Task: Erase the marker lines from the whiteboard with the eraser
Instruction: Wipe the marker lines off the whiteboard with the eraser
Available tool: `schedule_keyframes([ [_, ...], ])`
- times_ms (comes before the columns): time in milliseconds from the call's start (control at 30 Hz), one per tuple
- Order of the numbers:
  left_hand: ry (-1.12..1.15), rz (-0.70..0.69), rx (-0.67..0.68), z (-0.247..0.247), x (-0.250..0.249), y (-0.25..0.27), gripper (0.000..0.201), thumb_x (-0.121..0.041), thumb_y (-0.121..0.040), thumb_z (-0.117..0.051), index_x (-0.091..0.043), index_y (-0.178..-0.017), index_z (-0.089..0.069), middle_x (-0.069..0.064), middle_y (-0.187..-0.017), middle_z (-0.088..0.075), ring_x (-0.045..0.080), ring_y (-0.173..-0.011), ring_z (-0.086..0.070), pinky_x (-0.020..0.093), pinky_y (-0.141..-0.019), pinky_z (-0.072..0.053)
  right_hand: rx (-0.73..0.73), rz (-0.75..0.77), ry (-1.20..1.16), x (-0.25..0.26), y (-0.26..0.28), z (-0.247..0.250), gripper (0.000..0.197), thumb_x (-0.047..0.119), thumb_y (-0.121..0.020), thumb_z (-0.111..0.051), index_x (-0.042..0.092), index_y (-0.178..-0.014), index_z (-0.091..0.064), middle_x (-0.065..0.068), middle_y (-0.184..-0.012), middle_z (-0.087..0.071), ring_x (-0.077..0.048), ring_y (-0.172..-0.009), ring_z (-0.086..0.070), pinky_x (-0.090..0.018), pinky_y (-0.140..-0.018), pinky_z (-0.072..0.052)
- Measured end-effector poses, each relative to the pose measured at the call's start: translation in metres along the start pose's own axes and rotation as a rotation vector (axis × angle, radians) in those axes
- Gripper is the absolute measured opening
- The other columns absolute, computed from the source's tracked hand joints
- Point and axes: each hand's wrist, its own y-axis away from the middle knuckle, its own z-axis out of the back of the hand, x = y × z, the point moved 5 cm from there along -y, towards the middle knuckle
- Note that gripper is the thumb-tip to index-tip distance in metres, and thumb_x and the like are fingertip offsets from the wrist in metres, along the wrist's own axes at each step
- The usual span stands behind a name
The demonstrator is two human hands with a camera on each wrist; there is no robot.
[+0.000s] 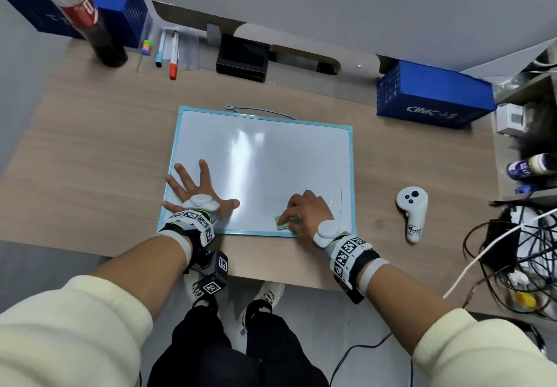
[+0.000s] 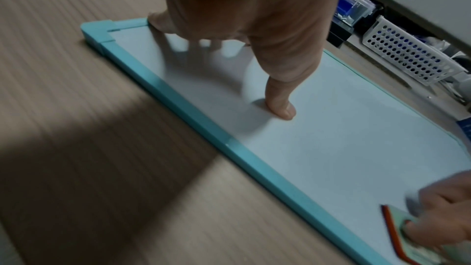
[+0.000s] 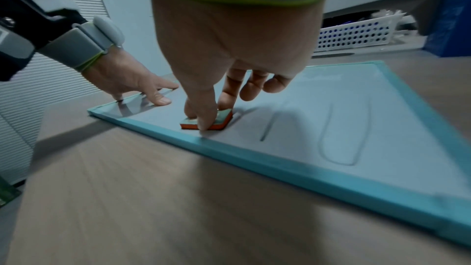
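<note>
A teal-framed whiteboard [image 1: 271, 160] [image 2: 331, 128] [image 3: 382, 108] lies flat on the wooden desk. My left hand [image 1: 196, 188] [image 2: 254, 27] [image 3: 127, 76] presses on its lower left corner with fingers spread and straight. A small eraser [image 1: 280, 224] [image 2: 397, 235] [image 3: 221, 122], green on top and orange beneath, sits on the board near the front frame. My right hand [image 1: 304, 212] [image 3: 229, 47] pinches it between thumb and index finger. Thin dark marker lines [image 1: 340, 203] [image 3: 341, 162], a stroke and a long loop, lie just right of the eraser.
A white controller [image 1: 411, 212] lies right of the board, with tangled cables [image 1: 527, 251] beyond it. Blue boxes [image 1: 434, 97] stand at the back right and back left. Markers [image 1: 173, 55], a cola bottle [image 1: 90, 25] and a black box [image 1: 241, 58] line the back edge.
</note>
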Motion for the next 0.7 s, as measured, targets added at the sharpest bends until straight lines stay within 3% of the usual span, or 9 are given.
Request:
schedule_keyframes([
  [100, 0.001, -0.002, -0.008, -0.001, 0.001, 0.000, 0.129, -0.069, -0.043, -0.056, -0.037, -0.156, 0.000, 0.008, -0.162, 0.020, 0.034, -0.146, 0.019, 0.073, -0.107, 0.002, -0.016, -0.032, 0.001, -0.010, 0.003, 0.006, 0.024, 0.015, -0.073, -0.069, 0.036, -0.085, -0.074, 0.005, -0.093, -0.062, -0.022, -0.087, -0.048, -0.029, -0.068, -0.026],
  [333, -0.044, 0.010, 0.015, 0.001, -0.001, 0.001, 0.130, -0.071, -0.044, -0.053, -0.037, -0.155, 0.004, 0.006, -0.162, 0.021, 0.036, -0.147, 0.016, 0.072, -0.108, 0.000, 0.020, -0.007, -0.036, 0.008, -0.003, -0.009, 0.023, 0.021, -0.076, -0.065, 0.038, -0.090, -0.071, 0.006, -0.097, -0.060, -0.019, -0.091, -0.048, -0.031, -0.070, -0.031],
  [467, -0.037, 0.016, 0.000, 0.001, 0.000, 0.001, 0.130, -0.070, -0.044, -0.055, -0.038, -0.155, 0.003, 0.007, -0.162, 0.020, 0.037, -0.147, 0.015, 0.071, -0.109, 0.000, -0.088, -0.216, -0.057, -0.038, 0.000, 0.022, 0.019, 0.029, -0.077, -0.064, 0.039, -0.093, -0.068, 0.005, -0.095, -0.061, -0.022, -0.093, -0.048, -0.035, -0.076, -0.038],
  [567, -0.032, 0.024, -0.006, 0.000, 0.001, 0.000, 0.131, -0.069, -0.043, -0.056, -0.037, -0.156, 0.002, 0.008, -0.162, 0.019, 0.037, -0.147, 0.014, 0.071, -0.109, -0.001, -0.185, -0.385, -0.090, -0.058, 0.007, 0.032, 0.021, 0.026, -0.075, -0.065, 0.037, -0.092, -0.067, 0.004, -0.092, -0.061, -0.024, -0.094, -0.050, -0.035, -0.077, -0.040],
  [700, -0.012, 0.045, 0.008, 0.001, -0.004, -0.003, 0.135, -0.066, -0.038, -0.058, -0.035, -0.156, -0.001, 0.009, -0.162, 0.018, 0.037, -0.147, 0.016, 0.072, -0.108, -0.001, -0.067, -0.289, -0.072, -0.047, 0.024, 0.016, 0.022, 0.028, -0.074, -0.064, 0.037, -0.094, -0.067, 0.005, -0.092, -0.061, -0.023, -0.093, -0.050, -0.033, -0.075, -0.039],
])
